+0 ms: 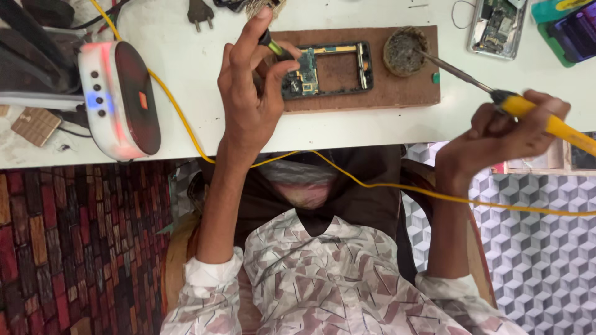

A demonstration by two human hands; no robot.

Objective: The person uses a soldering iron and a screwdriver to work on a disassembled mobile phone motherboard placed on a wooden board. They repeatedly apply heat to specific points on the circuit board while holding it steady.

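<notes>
Behind left hand [251, 105], phone frame [329, 68] part-hidden, tool [273, 46] unclear

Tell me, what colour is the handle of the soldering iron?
Yellow. The soldering iron handle in the right hand shows best in the head view.

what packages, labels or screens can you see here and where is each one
White speaker-like device: left on the table, rounded, dark red face bearing a small orange label, blue light on its side.
Green and purple package: top right corner, cut off by the frame.
Opened phone: top right, beside the package, circuit board exposed, no screen showing.
Phone frame: on the brown board, by the left hand, no display fitted.
</notes>
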